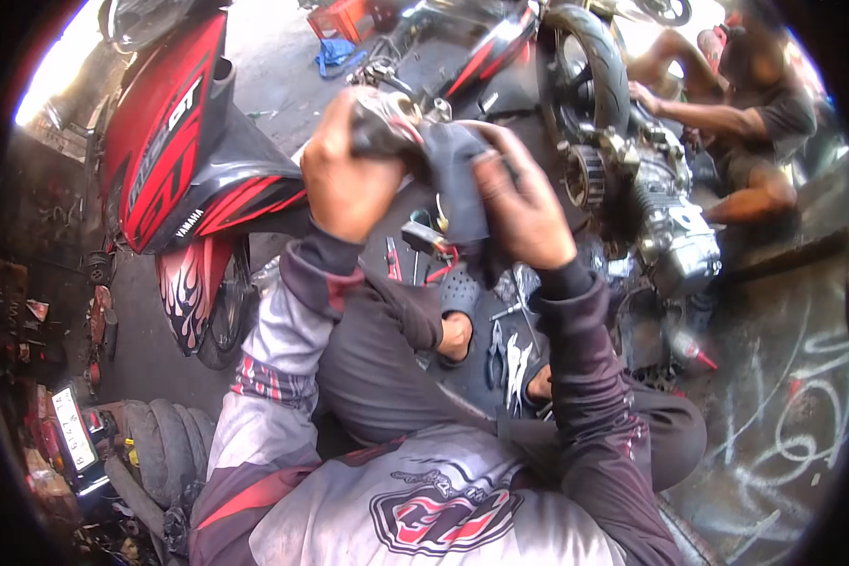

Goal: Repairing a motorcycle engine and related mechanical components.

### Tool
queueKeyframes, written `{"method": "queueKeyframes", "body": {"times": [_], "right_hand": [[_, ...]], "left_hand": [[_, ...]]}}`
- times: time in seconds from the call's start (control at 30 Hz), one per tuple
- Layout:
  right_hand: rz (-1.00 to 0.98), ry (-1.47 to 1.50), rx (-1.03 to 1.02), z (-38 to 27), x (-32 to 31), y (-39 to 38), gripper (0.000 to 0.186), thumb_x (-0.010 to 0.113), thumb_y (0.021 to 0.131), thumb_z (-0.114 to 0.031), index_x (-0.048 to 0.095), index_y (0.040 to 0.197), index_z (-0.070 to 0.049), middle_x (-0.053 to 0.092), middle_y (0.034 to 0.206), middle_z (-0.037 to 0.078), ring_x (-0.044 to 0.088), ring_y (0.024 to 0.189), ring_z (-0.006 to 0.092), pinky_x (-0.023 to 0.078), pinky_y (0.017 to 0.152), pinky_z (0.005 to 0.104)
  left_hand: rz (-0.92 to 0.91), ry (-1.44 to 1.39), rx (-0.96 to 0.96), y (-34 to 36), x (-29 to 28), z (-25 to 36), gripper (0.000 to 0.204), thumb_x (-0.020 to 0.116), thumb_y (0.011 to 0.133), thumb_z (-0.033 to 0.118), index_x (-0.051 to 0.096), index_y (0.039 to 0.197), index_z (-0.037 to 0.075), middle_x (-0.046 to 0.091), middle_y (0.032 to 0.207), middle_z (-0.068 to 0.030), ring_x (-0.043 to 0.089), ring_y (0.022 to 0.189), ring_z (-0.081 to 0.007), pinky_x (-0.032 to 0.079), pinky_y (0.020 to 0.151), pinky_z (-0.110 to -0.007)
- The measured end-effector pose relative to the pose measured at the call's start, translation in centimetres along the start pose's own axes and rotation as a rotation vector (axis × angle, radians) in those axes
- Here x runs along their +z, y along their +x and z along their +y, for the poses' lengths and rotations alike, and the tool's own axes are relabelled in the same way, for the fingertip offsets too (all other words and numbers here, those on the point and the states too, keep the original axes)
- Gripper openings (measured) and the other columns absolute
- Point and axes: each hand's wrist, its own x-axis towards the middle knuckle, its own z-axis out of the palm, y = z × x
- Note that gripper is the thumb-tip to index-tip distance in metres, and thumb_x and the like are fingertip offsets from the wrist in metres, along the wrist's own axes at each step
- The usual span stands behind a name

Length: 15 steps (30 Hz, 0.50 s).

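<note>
My left hand (349, 179) is raised in front of me, its fingers closed round a dark, shiny part (384, 127) with some metallic bits. Motion blur hides what kind of part it is. Beside it, my right hand (530, 203) grips a flat, dark grey piece (457, 179) that hangs down between the hands. Whether the two pieces are joined I cannot tell. Below them on the floor lie pliers (516, 368), a second dark pair of pliers (495, 354) and a red-handled tool (393, 259). A small boxy part with wires (426, 238) is close under the hands.
A red and black motorcycle fairing (174, 151) stands to my left. On the right are a metal engine (665, 208) and a wheel with a tyre (590, 66). Another person (755, 113) sits beyond the engine. A red crate (338, 21) and blue cloth (335, 57) lie farther off.
</note>
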Motion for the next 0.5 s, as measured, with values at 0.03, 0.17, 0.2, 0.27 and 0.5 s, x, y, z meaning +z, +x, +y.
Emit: {"method": "queueKeyframes", "body": {"times": [0.03, 0.17, 0.2, 0.27, 0.5], "right_hand": [[-0.094, -0.139, -0.092, -0.5, 1.6, -0.1, 0.048, 0.07, 0.093, -0.024, 0.05, 0.129, 0.001, 0.065, 0.115, 0.014, 0.063, 0.107, 0.025, 0.049, 0.092, 0.0353], [0.058, -0.077, -0.164, 1.4, 4.7, -1.4, 0.052, 0.078, 0.085, -0.023, 0.051, 0.124, -0.002, 0.067, 0.1, 0.021, 0.069, 0.091, 0.0358, 0.053, 0.077, 0.038], [0.029, -0.183, -0.21, 2.1, 4.7, -2.0, 0.05, 0.078, 0.084, -0.022, 0.052, 0.121, -0.002, 0.067, 0.096, 0.021, 0.069, 0.086, 0.038, 0.053, 0.073, 0.0391], [0.037, -0.332, -0.282, 4.5, 5.7, -4.1, 0.042, 0.078, 0.083, -0.018, 0.056, 0.115, -0.001, 0.065, 0.092, 0.022, 0.067, 0.08, 0.041, 0.052, 0.065, 0.0416], [0.21, -0.211, 0.079, 9.1, 3.4, -9.2, 0.019, 0.058, 0.097, -0.01, 0.065, 0.106, 0.006, 0.071, 0.093, 0.011, 0.066, 0.089, 0.0175, 0.051, 0.079, 0.0329]], "left_hand": [[0.015, -0.078, -0.09, 0.2, 0.3, -0.1, 0.033, 0.076, 0.072, 0.01, 0.061, 0.101, 0.005, 0.067, 0.086, -0.0146, 0.068, 0.076, -0.0328, 0.053, 0.07, -0.038], [-0.107, -0.332, -0.243, -0.2, -0.1, -2.1, 0.031, 0.079, 0.071, 0.0, 0.061, 0.095, 0.005, 0.07, 0.085, -0.0061, 0.066, 0.074, -0.0133, 0.053, 0.065, -0.03], [-0.107, -0.331, -0.248, -0.2, 0.0, -1.8, 0.031, 0.079, 0.071, 0.0, 0.061, 0.095, 0.005, 0.07, 0.085, -0.0061, 0.066, 0.074, -0.0133, 0.053, 0.065, -0.03], [0.021, -0.91, -0.631, 0.2, 0.0, -0.2, 0.028, 0.081, 0.075, 0.001, 0.06, 0.094, 0.006, 0.068, 0.083, -0.0056, 0.065, 0.07, -0.0145, 0.052, 0.062, -0.028], [-0.213, -1.294, -0.528, -0.4, -1.6, -3.5, 0.054, 0.071, 0.086, 0.049, 0.058, 0.119, 0.009, 0.062, 0.111, -0.0121, 0.064, 0.105, -0.0332, 0.057, 0.081, -0.047]]}}
